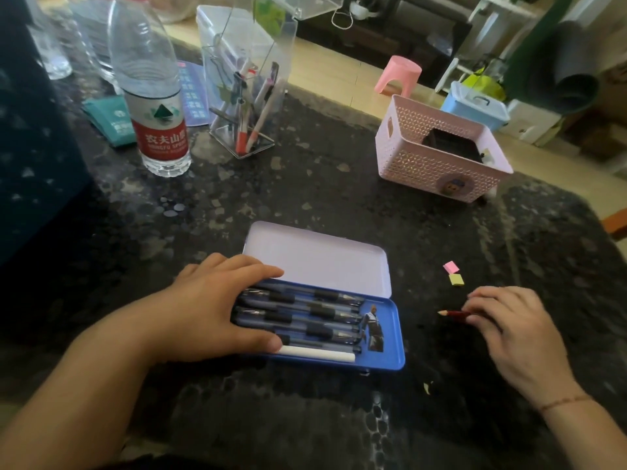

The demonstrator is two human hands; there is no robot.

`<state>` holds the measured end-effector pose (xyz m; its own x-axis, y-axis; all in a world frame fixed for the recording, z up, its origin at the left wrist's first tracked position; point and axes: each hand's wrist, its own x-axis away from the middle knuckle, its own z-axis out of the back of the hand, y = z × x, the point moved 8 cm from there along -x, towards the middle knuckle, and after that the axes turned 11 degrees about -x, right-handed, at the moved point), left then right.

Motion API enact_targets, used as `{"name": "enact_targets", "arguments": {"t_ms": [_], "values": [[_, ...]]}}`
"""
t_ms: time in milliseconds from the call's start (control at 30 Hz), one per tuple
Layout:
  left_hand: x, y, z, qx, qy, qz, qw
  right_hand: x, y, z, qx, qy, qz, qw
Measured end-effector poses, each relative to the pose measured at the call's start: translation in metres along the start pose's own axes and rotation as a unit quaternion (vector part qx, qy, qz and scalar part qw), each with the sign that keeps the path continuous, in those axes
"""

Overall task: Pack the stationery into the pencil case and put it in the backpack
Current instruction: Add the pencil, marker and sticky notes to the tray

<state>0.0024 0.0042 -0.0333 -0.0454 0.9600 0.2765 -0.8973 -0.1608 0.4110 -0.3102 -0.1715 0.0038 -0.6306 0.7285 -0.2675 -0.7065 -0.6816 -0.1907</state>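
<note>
A blue tin pencil case (395,344) lies open on the dark table, its pale lid (319,259) folded back. Several dark pens (322,312) and a white stick (319,355) lie in its tray. My left hand (217,303) rests flat on the left ends of the pens, fingers spread over the case. To the right, my right hand (512,323) pinches a short red pencil (453,313) that lies on the table with its tip pointing left. A pink eraser (451,266) and a yellow eraser (456,279) sit above that hand. No backpack is clearly visible.
A water bottle (154,106) stands at the back left beside a clear pen holder (242,96) with pens. A pink plastic basket (441,154) stands at the back right near the table's edge. A dark blue fabric mass (30,147) fills the left side.
</note>
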Motion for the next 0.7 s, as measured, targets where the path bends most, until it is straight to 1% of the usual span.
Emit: {"name": "enact_targets", "arguments": {"t_ms": [67, 100, 167, 233, 333, 533, 600, 633, 700], "values": [[0.000, -0.001, 0.002, 0.012, 0.008, 0.006, 1.000, -0.003, -0.042, 0.015, -0.094, 0.052, 0.013, 0.994], [0.000, -0.001, 0.003, 0.016, 0.014, 0.012, 1.000, -0.005, -0.070, 0.015, -0.147, 0.051, 0.024, 0.987], [-0.002, -0.001, 0.004, 0.017, 0.021, 0.023, 0.999, -0.005, -0.126, 0.000, -0.210, -0.004, 0.062, 0.976], [-0.003, 0.000, 0.005, 0.018, 0.026, 0.030, 0.999, -0.003, -0.169, -0.021, -0.221, -0.051, 0.111, 0.968], [-0.004, -0.002, 0.005, 0.020, 0.034, 0.037, 0.999, -0.004, -0.195, -0.037, -0.226, -0.064, 0.146, 0.961], [-0.005, -0.001, 0.004, 0.017, 0.021, 0.039, 0.999, -0.006, -0.195, -0.037, -0.213, -0.052, 0.149, 0.964], [-0.004, 0.000, 0.004, 0.021, 0.016, 0.036, 0.999, -0.016, -0.172, -0.025, -0.203, -0.028, 0.131, 0.970], [-0.003, 0.000, 0.005, 0.025, 0.014, 0.036, 0.999, -0.025, -0.148, -0.018, -0.194, -0.002, 0.093, 0.977], [-0.002, 0.000, 0.006, 0.030, 0.016, 0.038, 0.999, -0.042, -0.083, -0.005, -0.169, 0.064, -0.042, 0.983]]}}
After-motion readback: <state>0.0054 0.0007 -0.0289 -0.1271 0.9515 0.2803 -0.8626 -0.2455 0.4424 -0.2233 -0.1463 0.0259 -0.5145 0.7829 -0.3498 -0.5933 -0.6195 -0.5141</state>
